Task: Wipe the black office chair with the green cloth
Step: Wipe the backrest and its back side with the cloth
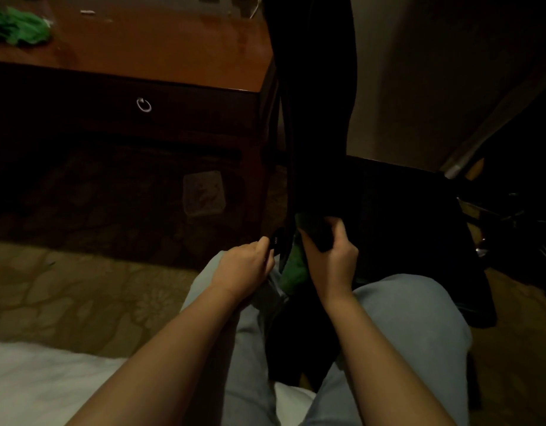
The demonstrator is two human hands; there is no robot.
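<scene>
We note the black office chair (314, 87) standing between the seated person's knees, beside a wooden desk (161, 47). The right hand (333, 259) has its fingers curled round the green cloth (296, 270), holding it against the chair's lower frame; part of the cloth hangs below the hand. The left hand (244, 265) pinches a small black fitting (277, 241) on the chair's edge – what it is we cannot tell. A second green bundle (16, 29) lies on the desk.
</scene>
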